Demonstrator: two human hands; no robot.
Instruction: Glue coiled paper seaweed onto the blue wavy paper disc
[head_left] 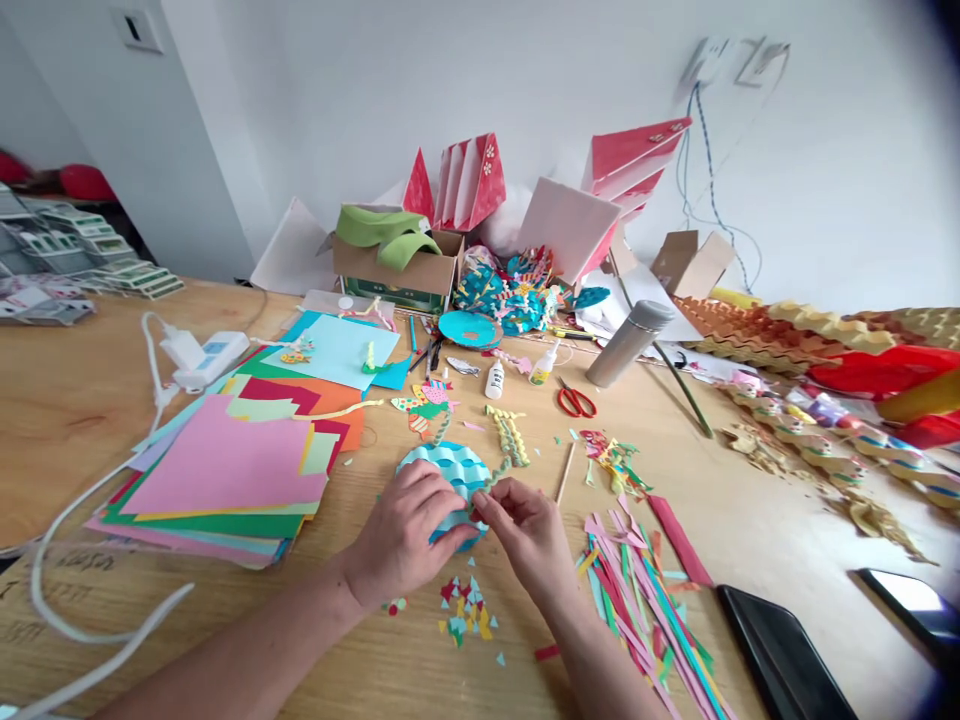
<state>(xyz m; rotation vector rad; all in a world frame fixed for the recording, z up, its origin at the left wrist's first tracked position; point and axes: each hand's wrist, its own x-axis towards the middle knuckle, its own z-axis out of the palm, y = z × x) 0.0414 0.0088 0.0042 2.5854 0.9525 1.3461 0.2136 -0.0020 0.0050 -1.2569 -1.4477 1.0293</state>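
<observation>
My left hand [405,530] holds a round paper piece in layered blue waves [450,472], its fingers spread over the near edge. My right hand [525,530] pinches a twisted green and yellow paper strip [491,483] between thumb and fingers, and the strip's end meets the blue piece. The lower part of the blue piece is hidden behind my hands. Small coloured paper scraps [465,610] lie on the wooden table [360,640] just below my hands.
A stack of coloured paper [217,480] lies to the left, and loose paper strips [637,600] to the right. Red-handled scissors [576,402], glue bottles [495,380] and a steel flask [628,343] stand ahead. A black tablet [780,655] lies at the right, with boxes and paper crafts behind.
</observation>
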